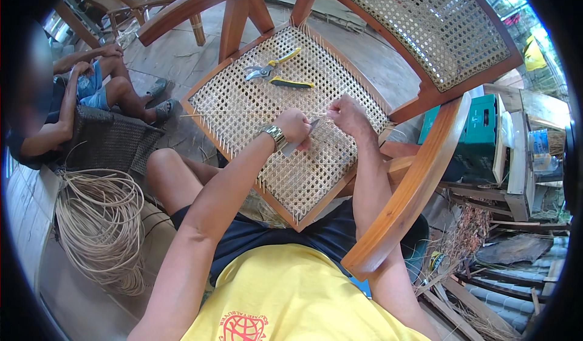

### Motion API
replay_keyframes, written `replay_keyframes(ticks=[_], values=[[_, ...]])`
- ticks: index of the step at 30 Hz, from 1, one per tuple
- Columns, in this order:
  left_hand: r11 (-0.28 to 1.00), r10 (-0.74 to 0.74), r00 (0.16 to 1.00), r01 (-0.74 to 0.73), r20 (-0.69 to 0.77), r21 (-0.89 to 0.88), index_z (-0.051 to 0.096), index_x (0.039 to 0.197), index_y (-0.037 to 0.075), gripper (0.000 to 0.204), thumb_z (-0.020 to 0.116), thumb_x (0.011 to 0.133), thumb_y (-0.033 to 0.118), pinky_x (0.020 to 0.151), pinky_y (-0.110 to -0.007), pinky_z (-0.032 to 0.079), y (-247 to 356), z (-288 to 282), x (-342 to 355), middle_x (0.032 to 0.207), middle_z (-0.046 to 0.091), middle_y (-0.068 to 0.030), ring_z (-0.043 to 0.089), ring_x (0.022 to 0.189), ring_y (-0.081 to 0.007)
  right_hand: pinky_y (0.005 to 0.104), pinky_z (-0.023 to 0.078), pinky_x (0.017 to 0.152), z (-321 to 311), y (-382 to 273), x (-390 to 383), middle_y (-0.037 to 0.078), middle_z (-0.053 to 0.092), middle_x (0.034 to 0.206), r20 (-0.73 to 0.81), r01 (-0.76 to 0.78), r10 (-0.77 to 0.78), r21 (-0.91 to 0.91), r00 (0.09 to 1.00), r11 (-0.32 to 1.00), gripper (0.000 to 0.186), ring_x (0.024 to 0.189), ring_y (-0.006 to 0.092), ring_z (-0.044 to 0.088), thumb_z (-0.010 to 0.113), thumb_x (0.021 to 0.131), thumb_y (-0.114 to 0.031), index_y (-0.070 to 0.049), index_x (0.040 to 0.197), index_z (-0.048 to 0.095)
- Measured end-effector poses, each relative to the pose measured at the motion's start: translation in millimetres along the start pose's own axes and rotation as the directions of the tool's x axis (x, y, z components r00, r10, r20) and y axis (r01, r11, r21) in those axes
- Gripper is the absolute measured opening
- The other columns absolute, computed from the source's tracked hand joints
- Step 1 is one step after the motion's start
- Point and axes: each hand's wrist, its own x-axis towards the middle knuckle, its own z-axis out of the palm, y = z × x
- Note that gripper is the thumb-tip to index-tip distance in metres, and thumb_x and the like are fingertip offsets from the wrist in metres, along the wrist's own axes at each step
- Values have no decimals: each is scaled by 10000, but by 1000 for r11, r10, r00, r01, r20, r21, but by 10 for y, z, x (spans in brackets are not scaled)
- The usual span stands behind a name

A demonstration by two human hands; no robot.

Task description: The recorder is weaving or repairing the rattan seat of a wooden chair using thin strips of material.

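A wooden chair with a woven cane seat (291,171) lies tilted across my lap. My left hand (294,125), with a metal watch on its wrist, grips a flat metal blade tool (299,140) over the weave. My right hand (346,113) pinches a thin cane strand (243,114) that runs leftward across the seat. Both hands meet near the middle of the seat. Yellow-handled pliers (276,74) lie on the far part of the weave.
The chair's cane backrest (425,25) and curved wooden arm (413,189) rise at the right. A coil of rattan strands (100,225) lies on the floor at left. Another person (79,98) sits at far left. A green crate (477,128) and wooden shelf stand right.
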Motion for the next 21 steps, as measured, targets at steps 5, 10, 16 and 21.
replay_keyframes(ticks=[5,10,16,21], values=[[971,6,997,-25,82,236,755,784,36,239,649,848,241,551,-345,525,37,-55,211,666,708,-97,649,544,-176,413,527,753,-30,65,71,115,714,800,4,-32,32,41,999,999,100,766,270,699,706,773,-215,-136,800,761],[979,-197,962,202,191,-5,748,782,-23,230,641,837,173,532,-272,534,290,-158,220,786,762,-84,701,620,-132,438,533,711,-115,142,61,169,671,721,25,-91,88,102,996,991,105,700,310,686,676,730,-136,-42,736,723],[935,-90,988,39,127,354,747,750,13,263,689,847,251,538,-284,565,122,-11,531,749,754,-76,708,585,-171,452,537,751,-133,-23,44,183,673,742,-60,25,-18,114,998,993,84,727,313,685,660,728,-92,-28,723,714],[929,-118,993,119,-26,351,763,752,60,267,686,846,298,615,-333,583,255,142,419,721,734,-110,716,648,-215,488,488,846,-32,159,120,118,675,923,148,-31,37,-43,988,999,50,913,295,667,698,758,-106,-89,784,736]])
